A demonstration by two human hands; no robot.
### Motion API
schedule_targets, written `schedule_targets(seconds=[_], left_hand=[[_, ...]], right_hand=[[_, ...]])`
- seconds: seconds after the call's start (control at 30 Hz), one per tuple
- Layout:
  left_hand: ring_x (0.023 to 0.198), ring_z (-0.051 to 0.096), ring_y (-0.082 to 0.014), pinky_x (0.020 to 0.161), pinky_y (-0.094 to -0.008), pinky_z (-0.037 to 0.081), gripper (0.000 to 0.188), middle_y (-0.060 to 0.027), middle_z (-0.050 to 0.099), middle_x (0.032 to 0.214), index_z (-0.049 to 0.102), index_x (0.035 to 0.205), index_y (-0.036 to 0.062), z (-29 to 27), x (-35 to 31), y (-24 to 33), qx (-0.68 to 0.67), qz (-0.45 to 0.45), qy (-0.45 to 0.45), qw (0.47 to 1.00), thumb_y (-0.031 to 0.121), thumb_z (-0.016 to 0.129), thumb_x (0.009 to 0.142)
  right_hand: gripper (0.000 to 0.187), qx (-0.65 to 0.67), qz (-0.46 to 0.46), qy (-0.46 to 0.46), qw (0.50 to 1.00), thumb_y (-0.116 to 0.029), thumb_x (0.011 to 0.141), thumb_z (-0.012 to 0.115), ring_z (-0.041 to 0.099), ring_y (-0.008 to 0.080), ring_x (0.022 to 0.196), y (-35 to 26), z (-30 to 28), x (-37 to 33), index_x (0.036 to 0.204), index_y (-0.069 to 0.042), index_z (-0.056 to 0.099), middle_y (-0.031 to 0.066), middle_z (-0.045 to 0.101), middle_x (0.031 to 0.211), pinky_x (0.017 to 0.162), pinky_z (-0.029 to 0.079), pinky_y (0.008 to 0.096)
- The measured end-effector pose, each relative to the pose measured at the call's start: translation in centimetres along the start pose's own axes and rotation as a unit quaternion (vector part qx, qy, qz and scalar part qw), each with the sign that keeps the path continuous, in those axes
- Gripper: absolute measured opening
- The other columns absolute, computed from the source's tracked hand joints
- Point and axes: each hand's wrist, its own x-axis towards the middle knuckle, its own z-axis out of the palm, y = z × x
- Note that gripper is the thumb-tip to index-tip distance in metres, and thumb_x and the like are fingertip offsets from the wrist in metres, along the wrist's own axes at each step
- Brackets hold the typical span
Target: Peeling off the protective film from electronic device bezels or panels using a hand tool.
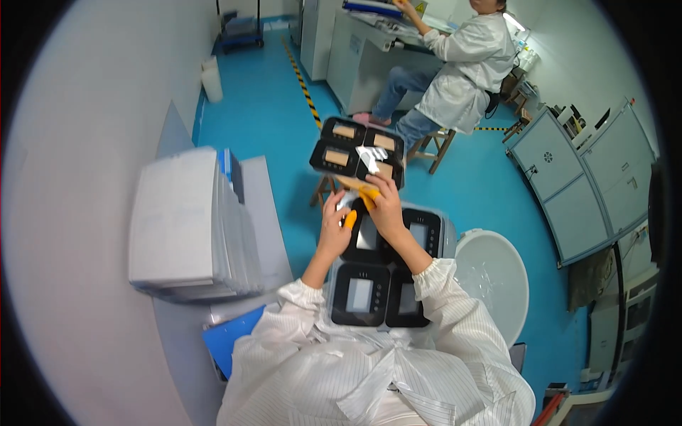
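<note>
My left hand (334, 226) and my right hand (387, 206), both with yellow finger cots, work close together over a grey tray (449, 238) of black devices with grey screens (361, 293). My left hand pinches a small silvery piece of film at its fingertips. My right hand reaches forward and touches a crumpled clear film (369, 157) on a second set of black units with tan centres (336, 158), which stands just beyond on a wooden stool. Whether the right fingers are gripping the film is hard to tell.
A tall stack of white sheets (183, 224) lies on the grey table at my left, with a blue folder (231, 337) below it. A white round bin (494, 277) stands at my right. A seated person in a white coat (469, 67) works at a far bench. Grey cabinets (590, 177) line the right.
</note>
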Motion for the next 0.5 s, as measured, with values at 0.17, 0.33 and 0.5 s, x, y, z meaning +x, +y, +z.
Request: schedule_targets(seconds=[0.17,0.33,0.5], left_hand=[[0.127,0.032,-0.0398,0.103,-0.0434,0.027,0.016,-0.0153,0.047,0.129,0.053,0.081,0.0014,-0.6,-1.2,0.1,0.015,-0.01,0.015,1.0,-0.01,0.054,0.069],[0.128,0.031,-0.0384,0.105,-0.0432,0.024,0.018,-0.0142,0.047,0.129,0.055,0.08,0.0019,-0.8,-2.0,-0.3,0.004,-0.035,0.015,0.999,-0.009,0.05,0.067],[0.129,0.03,-0.0365,0.105,-0.0423,0.024,0.016,-0.013,0.048,0.128,0.057,0.082,0.0018,-1.4,-2.8,-1.5,0.006,-0.076,0.024,0.997,-0.006,0.053,0.07]], right_hand=[[0.027,0.041,-0.053,0.041,0.997,0.004,0.061,0.067,0.054,0.0343,0.103,-1.2,0.8,-0.7,0.087,0.001,0.056,0.0136,0.056,0.104,0.084,0.047,0.0403],[0.025,0.092,-0.014,-0.016,0.995,0.007,0.062,0.064,0.044,0.0376,0.114,-2.4,-0.3,-2.2,0.085,0.003,0.056,0.0163,0.048,0.114,0.094,0.039,0.0426],[0.024,0.113,-0.001,-0.098,0.989,0.008,0.063,0.064,0.036,0.0384,0.122,-3.4,-1.6,-4.8,0.085,0.001,0.056,0.0161,0.045,0.121,0.1,0.032,0.0451]])
